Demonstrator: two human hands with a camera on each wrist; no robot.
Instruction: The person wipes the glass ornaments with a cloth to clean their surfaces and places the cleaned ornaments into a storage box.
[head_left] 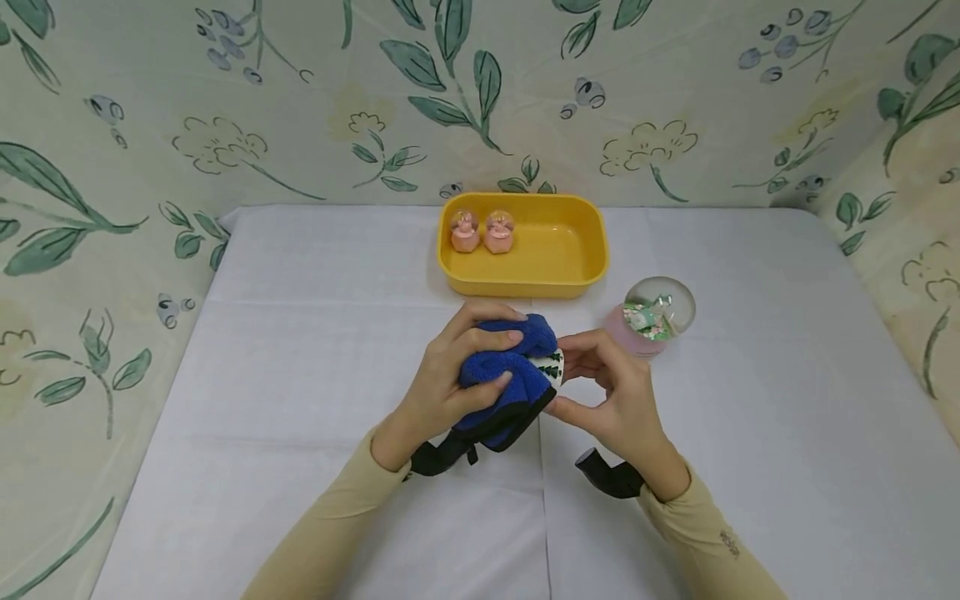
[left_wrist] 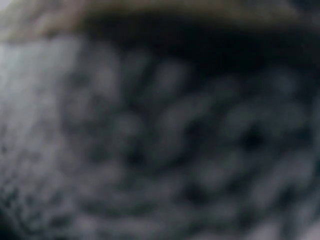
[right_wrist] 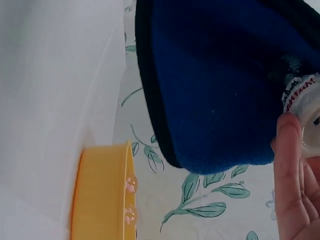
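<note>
A blue cloth (head_left: pixel 525 385) with black edging is bunched in my left hand (head_left: pixel 442 371), whose fingers curl over it in the head view. Out of its folds shows the white base of a snow globe (head_left: pixel 553 367), printed with green trees; most of the globe is hidden in the cloth. My right hand (head_left: pixel 618 396) pinches that base between thumb and fingers. In the right wrist view the cloth (right_wrist: pixel 215 95) hangs beside the globe's round base (right_wrist: pixel 300 97), with a finger against it. The left wrist view shows only a dark, patterned blur.
Behind the hands stands a yellow tray (head_left: pixel 517 286) with two small pink globe figurines (head_left: pixel 482 233) at its left. A larger snow globe (head_left: pixel 652 315) with a pink base lies tilted on the white tablecloth (head_left: pixel 300 350) to the right. A floral cloth (head_left: pixel 300 108) hangs behind.
</note>
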